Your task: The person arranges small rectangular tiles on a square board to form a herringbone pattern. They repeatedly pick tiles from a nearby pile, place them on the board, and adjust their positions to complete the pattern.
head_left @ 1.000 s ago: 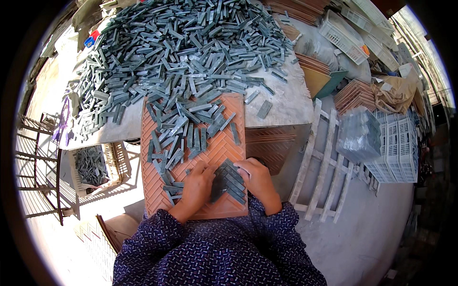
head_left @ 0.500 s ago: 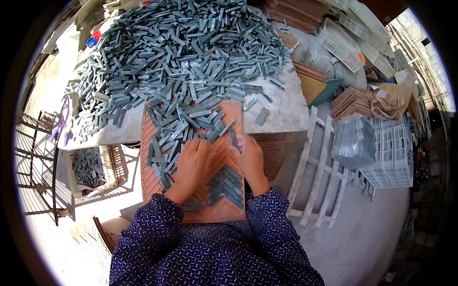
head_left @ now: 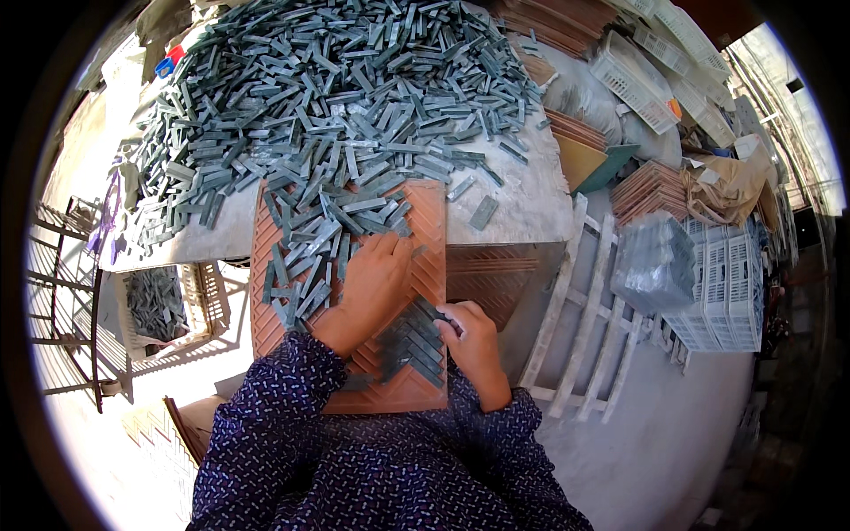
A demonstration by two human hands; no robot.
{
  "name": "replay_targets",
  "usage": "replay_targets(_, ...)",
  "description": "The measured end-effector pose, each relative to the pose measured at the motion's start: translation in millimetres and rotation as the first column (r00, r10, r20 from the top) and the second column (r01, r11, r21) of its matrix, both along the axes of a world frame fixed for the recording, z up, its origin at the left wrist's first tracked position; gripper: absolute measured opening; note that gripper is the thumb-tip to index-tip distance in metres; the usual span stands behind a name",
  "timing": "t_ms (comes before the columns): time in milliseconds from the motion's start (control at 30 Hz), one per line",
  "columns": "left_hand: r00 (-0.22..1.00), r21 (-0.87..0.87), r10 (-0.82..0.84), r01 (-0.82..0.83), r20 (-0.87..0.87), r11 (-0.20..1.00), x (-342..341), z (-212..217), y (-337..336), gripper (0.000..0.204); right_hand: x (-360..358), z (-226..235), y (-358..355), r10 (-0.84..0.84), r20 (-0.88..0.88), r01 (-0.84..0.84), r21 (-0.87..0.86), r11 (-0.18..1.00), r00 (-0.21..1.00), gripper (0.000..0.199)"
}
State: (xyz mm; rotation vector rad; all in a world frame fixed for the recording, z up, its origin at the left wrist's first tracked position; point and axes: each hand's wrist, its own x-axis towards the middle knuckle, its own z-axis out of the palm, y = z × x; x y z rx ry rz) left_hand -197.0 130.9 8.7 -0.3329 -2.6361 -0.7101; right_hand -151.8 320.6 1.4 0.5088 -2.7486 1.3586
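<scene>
An orange grooved tray lies in front of me on the table edge. Loose grey-blue tile strips cover its far half, and a patch of strips laid in a herringbone pattern fills its near right part. My left hand lies flat on the tray, fingers spread beside the loose strips. My right hand pinches a strip at the right edge of the herringbone patch. A big heap of the same strips covers the table beyond.
A second orange tray lies right of the first. A white crate with strips stands low on the left. White crates, a plastic-wrapped bundle and stacked orange trays stand to the right. A metal rack is at far left.
My left hand has slid up the tray from the herringbone patch toward the loose strips. My right hand moved back to the patch's right edge.
</scene>
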Motion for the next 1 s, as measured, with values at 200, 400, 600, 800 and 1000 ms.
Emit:
replay_targets(200, 0.995, -0.001, -0.047, 0.047, 0.09, 0.999, 54, -10, -18, 0.019, 2, -6, -7, -0.027, -0.1, 0.026, -0.014, 1.0, 0.995, 0.021)
replay_targets(400, 0.981, 0.103, -0.066, 0.047, 0.184, 0.994, 66, -10, -14, 0.019, 3, -2, -12, -0.067, -0.111, 0.068, 0.007, 0.998, 0.992, 0.018)
replay_targets(600, 0.994, 0.139, -0.034, 0.019, 0.106, 0.99, 68, -15, -10, 0.021, -4, -6, -22, -0.101, -0.077, 0.099, -0.024, 0.995, 0.992, 0.016)
replay_targets(800, 0.988, 0.201, -0.077, 0.049, 0.134, 0.978, 74, -14, -8, 0.02, -11, -5, -21, -0.071, -0.023, 0.07, -0.03, 0.997, 0.997, 0.013)
replay_targets(1000, 0.985, 0.27, -0.125, 0.089, 0.117, 0.959, 78, -13, -12, 0.021, -7, -3, -20, -0.045, -0.013, 0.045, 0.017, 0.999, 0.999, 0.016)
